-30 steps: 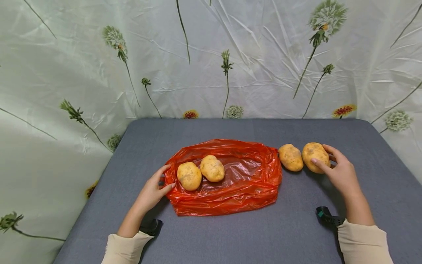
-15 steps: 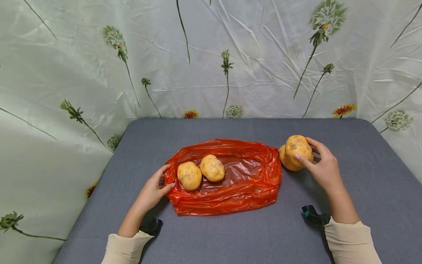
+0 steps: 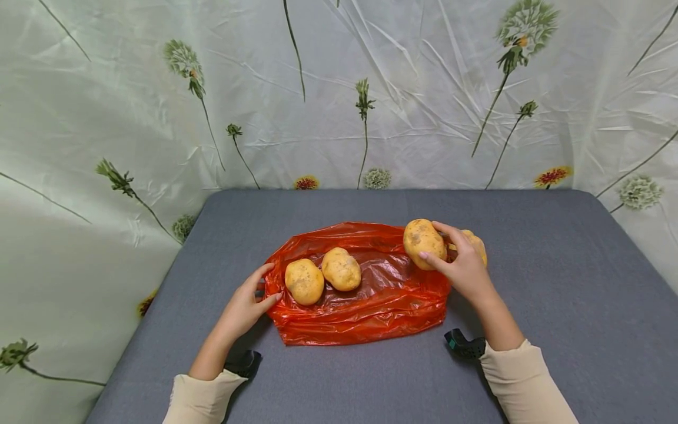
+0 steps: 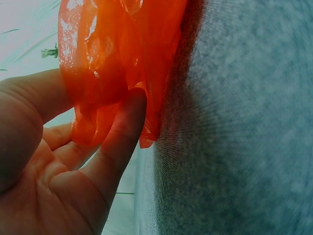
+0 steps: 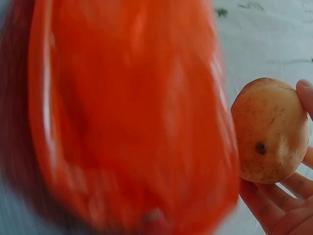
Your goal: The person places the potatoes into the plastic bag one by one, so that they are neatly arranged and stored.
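A red plastic bag [image 3: 365,327] lies spread on the table with its mouth facing up. Two potatoes [image 3: 304,282] rest side by side in its left half. My left hand [image 3: 245,309] holds the bag's left end, thumb on the near side and fingers on the far side; the left wrist view shows the thumb [image 4: 132,112] against the film. In my right hand [image 3: 466,268] a large potato [image 3: 422,242] is gripped over the bag's right end. The right wrist view shows this held potato [image 5: 269,132] beyond the bag. Another potato [image 3: 477,244] sits right of the bag, partly hidden by my right hand.
The grey cloth-covered table [image 3: 339,388] ends at a pale curtain [image 3: 296,135] printed with flowers, which hangs behind it and along the left side. Black straps [image 3: 466,344] are on both wrists, below the cream sleeves.
My right hand has carried its potato leftward, past the other potato on the right, to over the bag's right end. My left hand and the bag stay put.
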`<state>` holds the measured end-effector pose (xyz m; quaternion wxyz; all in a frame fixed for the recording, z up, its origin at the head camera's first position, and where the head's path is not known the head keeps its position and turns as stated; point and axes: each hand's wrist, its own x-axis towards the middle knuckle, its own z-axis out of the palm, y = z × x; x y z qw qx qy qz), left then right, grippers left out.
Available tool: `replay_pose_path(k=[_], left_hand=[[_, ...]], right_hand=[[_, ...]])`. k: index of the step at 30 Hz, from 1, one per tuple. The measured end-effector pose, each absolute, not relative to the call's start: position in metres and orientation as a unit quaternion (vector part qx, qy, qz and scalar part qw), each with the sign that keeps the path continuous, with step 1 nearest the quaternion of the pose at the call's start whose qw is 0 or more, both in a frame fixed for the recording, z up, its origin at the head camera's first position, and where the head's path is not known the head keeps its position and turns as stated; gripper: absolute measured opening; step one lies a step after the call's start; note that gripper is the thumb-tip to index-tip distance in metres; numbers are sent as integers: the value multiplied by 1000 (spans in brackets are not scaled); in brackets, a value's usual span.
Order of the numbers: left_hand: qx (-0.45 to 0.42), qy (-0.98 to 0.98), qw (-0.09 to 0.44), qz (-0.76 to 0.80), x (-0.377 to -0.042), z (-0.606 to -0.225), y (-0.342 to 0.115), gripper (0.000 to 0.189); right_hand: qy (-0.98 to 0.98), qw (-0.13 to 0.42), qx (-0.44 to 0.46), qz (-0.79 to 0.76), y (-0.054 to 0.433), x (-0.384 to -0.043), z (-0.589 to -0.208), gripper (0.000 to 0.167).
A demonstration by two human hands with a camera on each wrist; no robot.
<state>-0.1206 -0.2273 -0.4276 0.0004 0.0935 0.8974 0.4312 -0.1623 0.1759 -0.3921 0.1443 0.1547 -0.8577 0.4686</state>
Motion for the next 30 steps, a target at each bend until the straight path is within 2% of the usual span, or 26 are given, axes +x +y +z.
replay_pose_path(k=[7,14,30], left_hand=[[94,899,0,428,-121,-427,-228,63],[92,900,1,426,-121,-427,-227,63],[98,901,2,422,-121,-426,-227,62]], right_hand=[[-860,123,188,459,146,-166,-400,59],[-864,75,191,460,124,-168,-412,58],[-877,-4,181,446,112,-171,-427,64]])
